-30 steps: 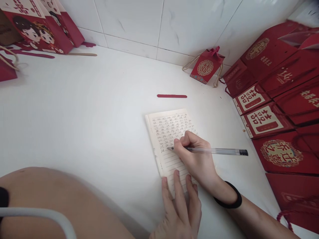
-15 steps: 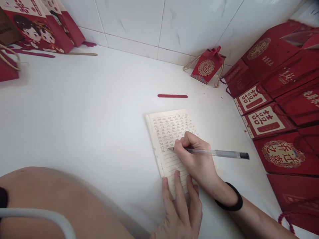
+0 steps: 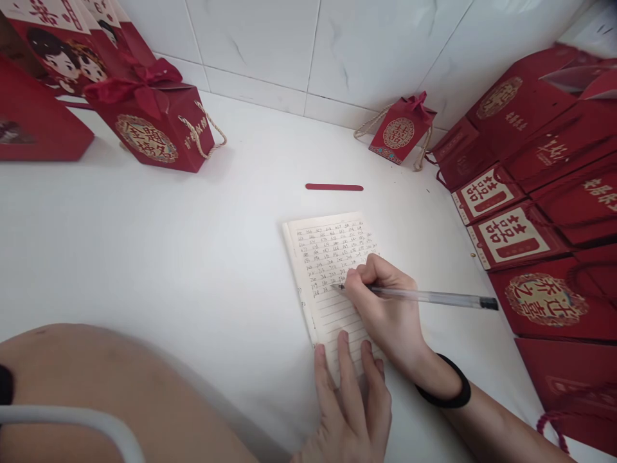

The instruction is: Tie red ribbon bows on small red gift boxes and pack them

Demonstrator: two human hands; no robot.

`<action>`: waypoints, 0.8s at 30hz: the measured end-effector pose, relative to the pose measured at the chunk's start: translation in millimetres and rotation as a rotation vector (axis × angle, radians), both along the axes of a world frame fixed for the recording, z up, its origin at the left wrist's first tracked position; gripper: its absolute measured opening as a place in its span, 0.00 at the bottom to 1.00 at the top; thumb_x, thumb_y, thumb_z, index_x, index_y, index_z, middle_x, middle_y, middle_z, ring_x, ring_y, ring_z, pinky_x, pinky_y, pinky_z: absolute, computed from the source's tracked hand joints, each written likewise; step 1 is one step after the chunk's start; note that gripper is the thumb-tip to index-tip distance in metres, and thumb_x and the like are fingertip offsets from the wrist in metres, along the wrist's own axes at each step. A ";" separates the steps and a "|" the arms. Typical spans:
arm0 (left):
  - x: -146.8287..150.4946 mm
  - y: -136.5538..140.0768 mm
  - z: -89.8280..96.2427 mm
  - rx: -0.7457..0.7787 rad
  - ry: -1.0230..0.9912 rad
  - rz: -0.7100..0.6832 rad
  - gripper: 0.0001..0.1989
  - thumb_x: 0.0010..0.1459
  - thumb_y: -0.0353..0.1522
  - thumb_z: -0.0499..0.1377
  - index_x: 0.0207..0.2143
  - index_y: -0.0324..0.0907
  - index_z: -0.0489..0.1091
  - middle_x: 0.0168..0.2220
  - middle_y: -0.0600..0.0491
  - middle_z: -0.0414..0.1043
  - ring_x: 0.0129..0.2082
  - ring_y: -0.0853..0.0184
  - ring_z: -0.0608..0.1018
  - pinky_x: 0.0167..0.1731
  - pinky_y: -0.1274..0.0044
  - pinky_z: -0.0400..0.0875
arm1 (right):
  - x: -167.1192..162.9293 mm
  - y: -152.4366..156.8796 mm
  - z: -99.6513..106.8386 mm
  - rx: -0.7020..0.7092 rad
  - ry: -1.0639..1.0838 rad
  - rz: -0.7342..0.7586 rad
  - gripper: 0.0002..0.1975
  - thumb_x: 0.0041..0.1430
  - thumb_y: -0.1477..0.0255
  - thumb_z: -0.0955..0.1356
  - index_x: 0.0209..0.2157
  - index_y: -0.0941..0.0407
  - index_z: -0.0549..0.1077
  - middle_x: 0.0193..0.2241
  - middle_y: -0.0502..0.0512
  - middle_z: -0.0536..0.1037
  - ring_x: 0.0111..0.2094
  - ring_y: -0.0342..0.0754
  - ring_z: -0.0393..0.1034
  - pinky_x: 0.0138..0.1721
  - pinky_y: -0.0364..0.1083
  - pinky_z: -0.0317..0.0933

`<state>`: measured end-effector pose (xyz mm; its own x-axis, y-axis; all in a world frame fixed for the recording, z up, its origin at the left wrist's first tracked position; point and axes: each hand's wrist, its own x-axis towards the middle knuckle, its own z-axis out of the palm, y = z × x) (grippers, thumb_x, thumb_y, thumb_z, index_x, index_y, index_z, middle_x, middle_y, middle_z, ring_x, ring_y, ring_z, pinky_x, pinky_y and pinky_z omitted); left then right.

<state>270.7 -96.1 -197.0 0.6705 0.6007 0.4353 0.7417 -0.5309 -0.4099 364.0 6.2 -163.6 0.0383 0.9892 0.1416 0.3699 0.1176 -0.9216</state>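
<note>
My right hand grips a clear-barrelled gel pen with a dark end cap. The pen's tip rests on a lined notebook, at the lowest row of handwritten numbers. Rows of numbers fill the upper part of the page, with blank lines below. My left hand lies at the page's lower end, fingers spread and pressing the paper. A flat dark-red stick lies on the white table just beyond the notebook.
A red gift box with a bow and rope handle stands at the back left, near a red bag. A smaller red box stands by the tiled wall. Stacked red boxes line the right side.
My right hand and the pen have shifted slightly right along the row. At the back left, a bowed red box and a red bag have come into view. My left hand stays put.
</note>
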 end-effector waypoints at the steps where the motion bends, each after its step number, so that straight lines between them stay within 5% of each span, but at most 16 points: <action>1: 0.3 0.0 -0.3 0.003 -0.004 0.003 0.23 0.52 0.40 0.59 0.48 0.36 0.68 0.49 0.42 0.66 0.44 0.49 0.75 0.42 0.54 0.70 | 0.1 0.1 -0.1 -0.005 -0.009 0.011 0.16 0.53 0.75 0.63 0.18 0.56 0.50 0.15 0.44 0.52 0.19 0.38 0.45 0.19 0.39 0.45; 12: 1.9 -1.4 -4.4 0.022 -0.006 0.020 0.23 0.51 0.40 0.61 0.47 0.36 0.68 0.49 0.42 0.66 0.44 0.47 0.74 0.43 0.54 0.70 | -0.5 1.0 -4.2 -0.038 -0.020 0.047 0.16 0.51 0.76 0.63 0.18 0.56 0.49 0.16 0.44 0.51 0.19 0.38 0.45 0.19 0.38 0.45; 17: 3.5 -4.8 -11.9 0.013 -0.048 0.056 0.22 0.51 0.40 0.61 0.47 0.41 0.68 0.51 0.44 0.67 0.47 0.47 0.73 0.46 0.54 0.69 | 5.6 1.2 -1.8 -0.105 0.194 0.019 0.17 0.49 0.78 0.64 0.18 0.56 0.49 0.14 0.42 0.52 0.17 0.36 0.44 0.18 0.38 0.44; 21: 11.2 -5.1 -35.1 0.063 -0.199 0.093 0.20 0.49 0.38 0.63 0.44 0.42 0.69 0.46 0.45 0.71 0.46 0.49 0.74 0.45 0.58 0.72 | 11.5 5.9 -1.0 -0.187 0.413 -0.038 0.18 0.54 0.69 0.66 0.20 0.55 0.51 0.12 0.42 0.56 0.14 0.36 0.46 0.15 0.37 0.43; 24: 15.7 0.7 -52.4 0.120 -0.304 0.130 0.16 0.48 0.36 0.64 0.40 0.41 0.72 0.39 0.46 0.76 0.44 0.50 0.76 0.42 0.63 0.75 | 19.6 14.9 -1.4 -0.157 0.244 -0.064 0.17 0.55 0.59 0.66 0.24 0.55 0.60 0.14 0.44 0.61 0.14 0.37 0.50 0.13 0.37 0.45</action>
